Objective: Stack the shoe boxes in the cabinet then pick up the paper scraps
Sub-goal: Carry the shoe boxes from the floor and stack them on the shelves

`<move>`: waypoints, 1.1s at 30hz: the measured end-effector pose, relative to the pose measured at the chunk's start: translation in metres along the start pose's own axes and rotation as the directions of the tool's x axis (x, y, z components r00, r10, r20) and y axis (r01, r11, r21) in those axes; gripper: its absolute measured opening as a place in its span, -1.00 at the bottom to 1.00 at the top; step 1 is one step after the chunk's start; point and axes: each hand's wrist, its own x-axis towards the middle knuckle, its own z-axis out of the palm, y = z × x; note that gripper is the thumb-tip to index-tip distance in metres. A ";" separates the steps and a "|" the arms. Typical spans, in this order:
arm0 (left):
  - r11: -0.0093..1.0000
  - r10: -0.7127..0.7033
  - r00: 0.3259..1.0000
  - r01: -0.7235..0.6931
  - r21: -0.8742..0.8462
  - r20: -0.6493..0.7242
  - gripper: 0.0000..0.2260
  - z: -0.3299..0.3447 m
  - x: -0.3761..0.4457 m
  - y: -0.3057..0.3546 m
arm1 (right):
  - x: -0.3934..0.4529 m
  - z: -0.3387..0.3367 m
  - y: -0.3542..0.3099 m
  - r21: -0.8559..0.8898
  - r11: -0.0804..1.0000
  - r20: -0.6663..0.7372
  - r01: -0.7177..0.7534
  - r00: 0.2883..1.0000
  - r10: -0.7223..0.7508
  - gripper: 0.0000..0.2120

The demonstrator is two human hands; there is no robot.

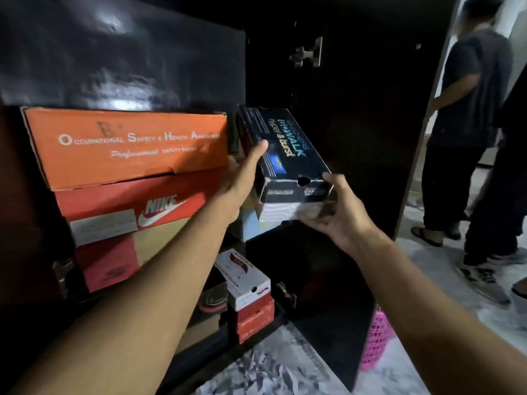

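In the cabinet, the held box sits right of the three-box stack, above two lower boxes.

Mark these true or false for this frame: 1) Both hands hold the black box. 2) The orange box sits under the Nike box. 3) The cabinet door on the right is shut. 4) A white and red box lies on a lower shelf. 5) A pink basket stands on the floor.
1) True: the left hand and right hand grip the black box.
2) False: the orange box sits on top of the Nike box.
3) False: the cabinet door stands open.
4) True: the white and red box lies on a lower shelf, on a red box.
5) True: the pink basket stands on the floor, partly hidden behind a dark panel.
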 end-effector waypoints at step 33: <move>0.002 0.584 0.810 -0.075 0.997 0.060 -0.40 -0.003 0.094 -0.003 | 0.142 0.073 -0.019 -0.831 0.420 0.287 0.366 0.928 -0.239 -0.24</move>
